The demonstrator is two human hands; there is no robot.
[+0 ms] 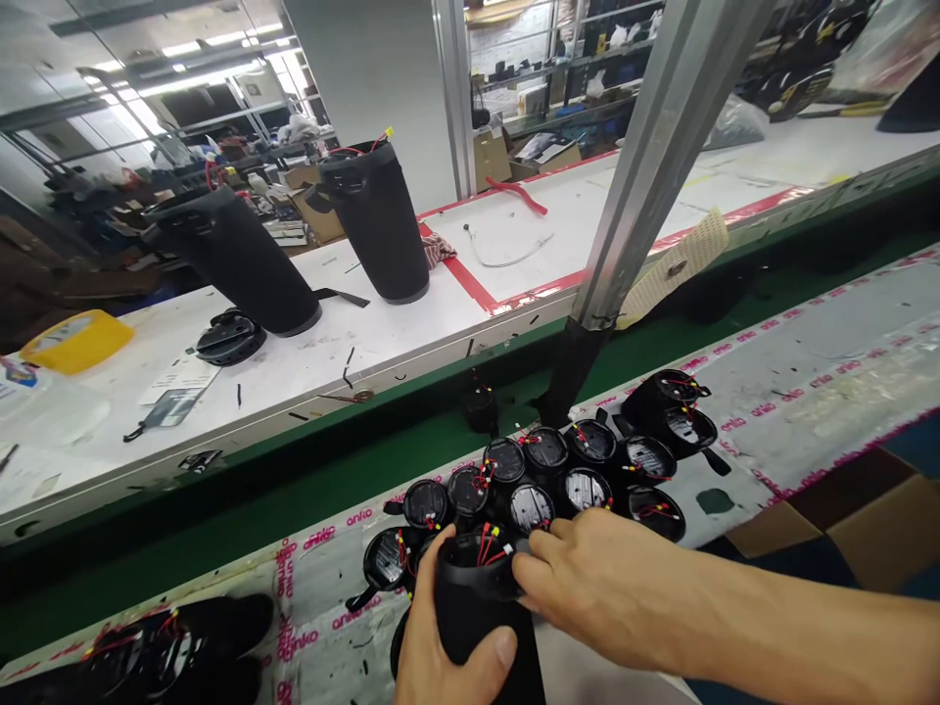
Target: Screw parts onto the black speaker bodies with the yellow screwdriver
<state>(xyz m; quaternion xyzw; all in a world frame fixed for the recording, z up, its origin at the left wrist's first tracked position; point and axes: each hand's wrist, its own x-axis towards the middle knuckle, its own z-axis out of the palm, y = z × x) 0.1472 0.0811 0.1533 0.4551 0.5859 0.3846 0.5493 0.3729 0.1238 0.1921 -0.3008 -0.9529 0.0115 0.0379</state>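
Note:
A black fabric-covered cylinder [481,607] stands upright close to me, its open top showing red wires and small white and yellow connectors [493,543]. Around its left side wraps my left hand [447,646], with the thumb across the front. My right hand [573,578] is at the right edge of the rim, fingers curled and pressed together there; what they pinch, if anything, is hidden. Just behind stand several similar black cylinders [531,507] with their wired ends up.
More cylinders [176,651] lie at the lower left. Across a green strip, a white bench [323,367] holds two tall cylinders [382,220], a black round part [231,338] and a yellow roll [77,341]. A metal post [653,147] rises right of centre; cardboard boxes [881,519] sit lower right.

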